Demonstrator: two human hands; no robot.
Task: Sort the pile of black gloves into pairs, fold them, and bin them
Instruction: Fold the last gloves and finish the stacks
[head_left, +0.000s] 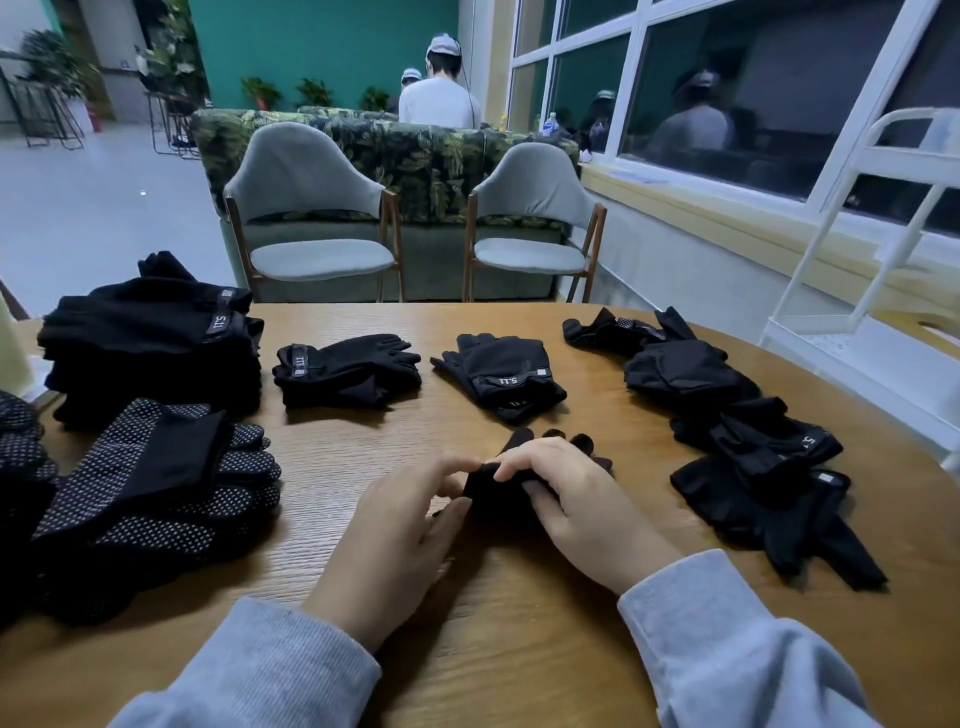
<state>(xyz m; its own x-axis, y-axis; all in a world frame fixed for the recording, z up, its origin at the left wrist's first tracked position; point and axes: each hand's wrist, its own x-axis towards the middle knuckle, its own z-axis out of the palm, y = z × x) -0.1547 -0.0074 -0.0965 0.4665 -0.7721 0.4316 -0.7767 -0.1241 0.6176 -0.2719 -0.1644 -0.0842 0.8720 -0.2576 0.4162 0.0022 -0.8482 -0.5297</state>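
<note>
A black glove (506, 480) lies folded on the wooden table (519, 649) in front of me, its fingertips pointing away. My left hand (400, 540) pinches its near left edge, and my right hand (576, 504) grips it from the right, fingers curled over the fold. Two folded pairs lie beyond: one (348, 369) at centre left, one (501, 376) at centre. A loose pile of black gloves (727, 426) runs along the right side. At the left are a tall stack of folded gloves (150, 348) and dotted-palm gloves (156, 499).
Two grey chairs (311, 218) (535, 218) stand at the table's far edge, with a leaf-patterned sofa (426, 156) behind them. A white metal rack (883, 249) stands at the right by the window. People sit in the background. No bin is in view.
</note>
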